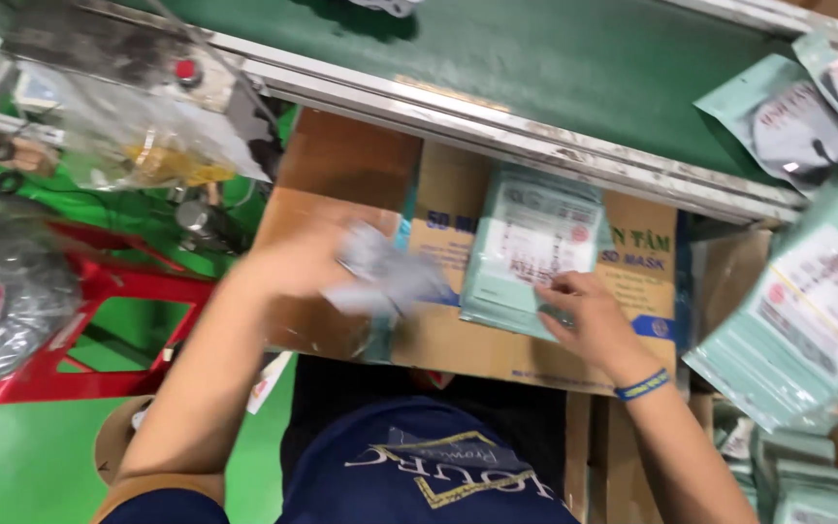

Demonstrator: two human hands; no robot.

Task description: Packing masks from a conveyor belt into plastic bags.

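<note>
The person's right hand point(589, 315) is pressing down on a pale green mask packet point(531, 247), which is lying flat on a brown cardboard box point(458, 340) just below the green conveyor belt point(555, 58). The fingers point(560, 289) are spread flat on the packet's lower edge, not clamped around it. The left hand point(307, 257) is blurred; its fingers are closing on a grey, crumpled packet point(390, 277) above the box. More green packets point(807, 311) are lying at the right.

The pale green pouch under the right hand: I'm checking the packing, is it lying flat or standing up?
Flat. The pouch lies face up on the cardboard box, the right hand resting on its lower edge.
</note>
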